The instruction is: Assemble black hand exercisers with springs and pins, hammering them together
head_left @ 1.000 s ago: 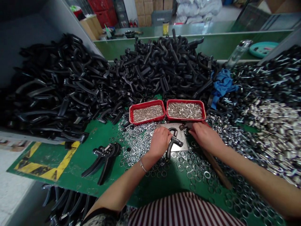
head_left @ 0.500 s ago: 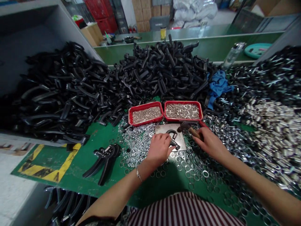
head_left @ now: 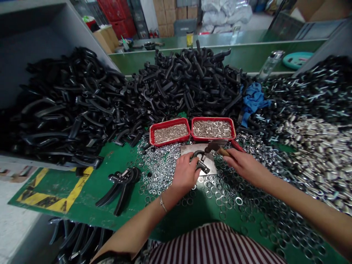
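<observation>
My left hand (head_left: 186,170) is closed round a black curved clamp-like part (head_left: 202,167), pressing it on a square metal plate (head_left: 188,148). A metal piece shows in the part's curved opening; the rest of it lies under my fingers. In my right hand (head_left: 243,163) is a hammer (head_left: 216,146), gripped by its wooden handle, its dark head over the plate beside the part. To the left on the green table (head_left: 154,218) lies an assembled black pair of spring-loaded handles (head_left: 122,187).
Two red trays (head_left: 169,141) of small metal pins stand behind the plate. Loose nuts (head_left: 162,167) and metal rings (head_left: 220,190) surround it. Black parts (head_left: 187,79) pile up behind and left. Silver sleeves (head_left: 316,154) heap at right, near a blue cloth (head_left: 254,99).
The hammer has shifted slightly left, its head nearer the black part. My left fingers have moved a little, and the part is turned slightly, showing more of its curve.
</observation>
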`<move>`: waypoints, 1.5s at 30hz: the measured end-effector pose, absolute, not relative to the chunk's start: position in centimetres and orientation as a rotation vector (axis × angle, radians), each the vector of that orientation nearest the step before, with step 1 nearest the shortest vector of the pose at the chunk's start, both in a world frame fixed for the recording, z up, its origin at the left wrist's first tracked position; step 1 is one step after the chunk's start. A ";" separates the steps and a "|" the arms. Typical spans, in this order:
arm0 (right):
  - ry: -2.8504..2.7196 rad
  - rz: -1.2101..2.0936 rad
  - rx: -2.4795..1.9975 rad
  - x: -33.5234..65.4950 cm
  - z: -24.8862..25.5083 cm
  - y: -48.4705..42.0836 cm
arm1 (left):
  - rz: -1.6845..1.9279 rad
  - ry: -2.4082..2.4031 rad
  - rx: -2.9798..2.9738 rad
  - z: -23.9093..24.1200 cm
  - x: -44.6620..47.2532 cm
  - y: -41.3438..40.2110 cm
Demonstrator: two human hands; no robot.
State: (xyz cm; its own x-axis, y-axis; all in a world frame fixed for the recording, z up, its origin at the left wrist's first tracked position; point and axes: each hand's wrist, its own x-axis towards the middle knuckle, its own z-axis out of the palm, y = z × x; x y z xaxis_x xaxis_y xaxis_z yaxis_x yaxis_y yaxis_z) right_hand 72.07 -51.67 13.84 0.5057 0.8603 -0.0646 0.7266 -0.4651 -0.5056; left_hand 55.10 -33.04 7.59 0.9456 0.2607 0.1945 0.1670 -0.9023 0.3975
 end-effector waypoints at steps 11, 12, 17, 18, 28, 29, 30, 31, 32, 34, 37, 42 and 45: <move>-1.149 0.818 -2.151 70.9 11.7 -51.1 | 0.374 0.455 2.524 6.4 55.5 -33.3; -1.012 0.902 -2.105 71.2 11.5 -51.8 | 0.361 0.462 2.480 6.9 55.6 -33.2; -0.851 0.869 -2.328 73.9 10.8 -56.3 | 0.216 0.496 1.936 9.5 56.2 -31.0; -0.895 0.745 -2.443 74.8 10.7 -56.9 | 0.218 0.489 1.880 9.7 56.3 -30.4; -1.089 0.105 -2.915 79.8 7.8 -52.8 | 0.328 0.550 2.476 8.1 56.5 -31.4; -1.101 0.094 -2.956 79.6 7.8 -52.4 | 0.327 0.580 2.496 8.0 56.8 -32.0; -1.121 0.093 -2.990 79.5 8.0 -52.3 | 0.325 0.601 2.513 7.9 57.2 -32.4; -1.140 0.099 -3.021 79.3 8.5 -52.4 | 0.320 0.611 2.525 7.9 57.6 -32.5; -1.148 0.102 -3.054 79.3 9.1 -52.7 | 0.313 0.612 2.533 7.9 57.9 -32.4; -1.141 0.076 -3.104 79.4 10.7 -53.8 | 0.290 0.580 2.530 8.0 58.1 -31.4; -1.008 -0.014 -2.964 79.8 13.2 -55.4 | 0.273 0.498 2.489 8.1 57.5 -29.3; -0.693 0.363 -1.978 77.6 14.4 -51.7 | 0.273 0.433 2.465 7.7 56.3 -28.2; -0.613 0.568 -1.624 74.6 12.8 -46.5 | 0.287 0.406 2.449 7.4 56.3 -28.5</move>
State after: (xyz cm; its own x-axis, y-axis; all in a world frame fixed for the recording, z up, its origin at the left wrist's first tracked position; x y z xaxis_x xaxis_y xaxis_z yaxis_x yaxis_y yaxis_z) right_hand 74.58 -46.50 12.81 0.7377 0.6747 -0.0222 0.0726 -0.1119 -0.9911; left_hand 56.25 -28.51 7.36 0.9287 0.3556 0.1052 0.2179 -0.7527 0.6212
